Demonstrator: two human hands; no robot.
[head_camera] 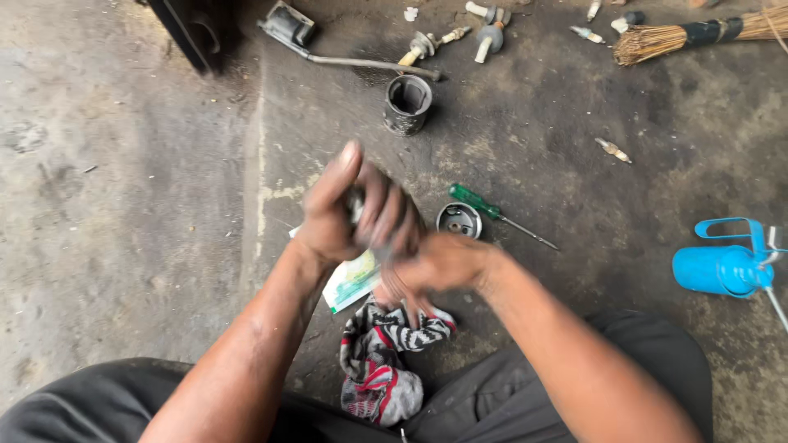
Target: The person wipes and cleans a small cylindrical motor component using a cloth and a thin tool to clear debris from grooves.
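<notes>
Here we are sitting low over an oily concrete floor (148, 213), and both our hands are meeting in front of us, blurred with motion. Our left hand (341, 209) is curling closed, thumb raised, around a small metal part (355, 205) of which only a sliver is showing between the fingers, so we cannot tell what kind of part it is. Our right hand (431, 267) is crossing in from the other side and pressing against the left, fingers bent; whether it is gripping the same part or only bracing it, we cannot tell.

We are holding the part up off the floor, probably so grit stays off it and both hands can bear on it at once. A striped rag (386, 361) is lying between our knees just below the hands, near enough for wiping. A green and white paper packet (351, 283) is lying partly under our left wrist. A green screwdriver (492, 213) and a small round metal cap (459, 220) are lying just beyond the hands, within easy reach. Farther off, a dark metal cylinder (407, 104) is standing upright, a blue oil can (726, 267) is lying at our right, and a broom (698, 34) is lying by the scattered spark plugs (484, 33).
</notes>
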